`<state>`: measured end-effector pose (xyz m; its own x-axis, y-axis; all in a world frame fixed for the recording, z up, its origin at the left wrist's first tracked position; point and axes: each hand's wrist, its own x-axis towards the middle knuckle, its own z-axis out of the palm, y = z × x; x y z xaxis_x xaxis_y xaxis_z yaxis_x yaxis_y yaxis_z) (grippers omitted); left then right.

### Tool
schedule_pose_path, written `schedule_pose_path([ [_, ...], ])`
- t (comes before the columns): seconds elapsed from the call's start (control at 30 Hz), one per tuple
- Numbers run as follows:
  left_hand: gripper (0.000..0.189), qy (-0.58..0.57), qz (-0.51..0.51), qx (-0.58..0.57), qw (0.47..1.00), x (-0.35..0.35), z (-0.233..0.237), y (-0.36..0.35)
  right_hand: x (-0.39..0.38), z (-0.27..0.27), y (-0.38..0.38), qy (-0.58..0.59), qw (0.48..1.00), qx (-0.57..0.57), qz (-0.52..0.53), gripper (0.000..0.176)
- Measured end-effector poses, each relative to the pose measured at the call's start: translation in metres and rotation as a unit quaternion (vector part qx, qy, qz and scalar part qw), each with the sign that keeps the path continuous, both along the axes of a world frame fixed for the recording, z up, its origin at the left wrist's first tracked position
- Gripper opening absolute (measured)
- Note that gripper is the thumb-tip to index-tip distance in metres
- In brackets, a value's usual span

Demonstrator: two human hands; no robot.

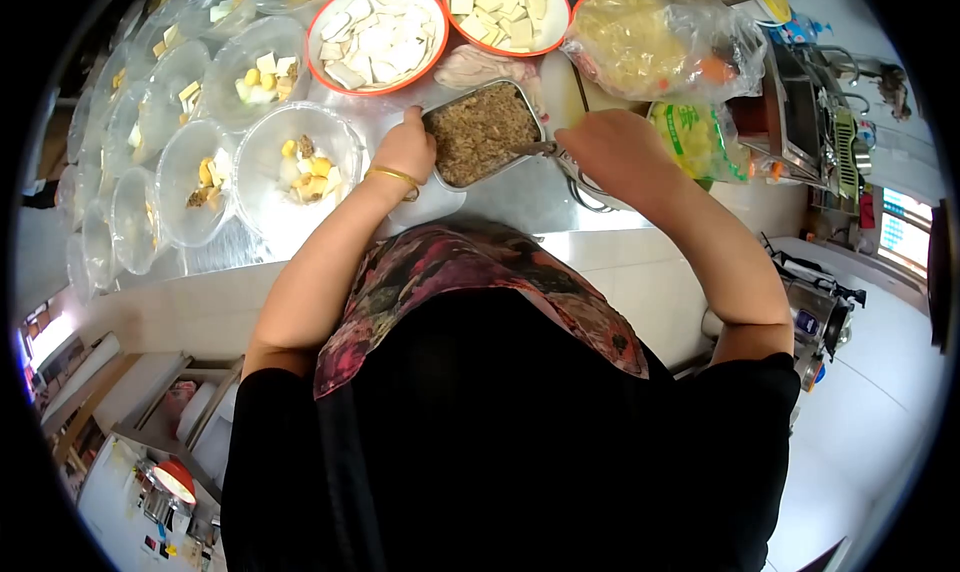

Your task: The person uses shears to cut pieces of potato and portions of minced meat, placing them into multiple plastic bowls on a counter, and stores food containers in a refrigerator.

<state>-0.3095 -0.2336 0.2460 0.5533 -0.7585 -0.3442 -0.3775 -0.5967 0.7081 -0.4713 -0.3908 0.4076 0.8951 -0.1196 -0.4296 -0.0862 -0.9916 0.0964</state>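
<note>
A rectangular metal tray [466, 185] full of brown minced filling [482, 134] stands on the counter in front of me. My left hand [408, 152], with a gold bangle at the wrist, is closed on the tray's left edge. At its right side my right hand [612, 150] is closed round a metal utensil [535, 148], whose tip is sunk in the filling; its exact kind is hidden. Just left of my left hand sits a clear plastic bowl [262, 187] with yellow and white pieces and a brown lump inside.
Several more clear bowls [196, 234] with food pieces crowd the left. Behind the tray stand a red-rimmed bowl of white slices [314, 52] and another of pale slabs [448, 34]. Plastic bags [640, 32] and a green-printed packet [690, 147] lie at the right.
</note>
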Motion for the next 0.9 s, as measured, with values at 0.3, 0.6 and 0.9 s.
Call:
schedule_pose_path([
  [0.3,0.023,-0.009,0.072,-0.017,0.997,-0.006,-0.011,-0.006,0.007,-0.023,-0.011,0.015,0.999,0.047,0.015,0.007],
  [0.6,0.023,-0.024,0.083,0.004,0.996,-0.008,-0.011,-0.009,0.014,-0.036,-0.014,0.053,0.994,0.059,0.078,0.006],
  [0.9,0.025,-0.035,0.076,-0.001,0.997,-0.008,-0.007,-0.009,0.004,-0.067,-0.038,0.016,0.994,0.067,0.085,0.033],
])
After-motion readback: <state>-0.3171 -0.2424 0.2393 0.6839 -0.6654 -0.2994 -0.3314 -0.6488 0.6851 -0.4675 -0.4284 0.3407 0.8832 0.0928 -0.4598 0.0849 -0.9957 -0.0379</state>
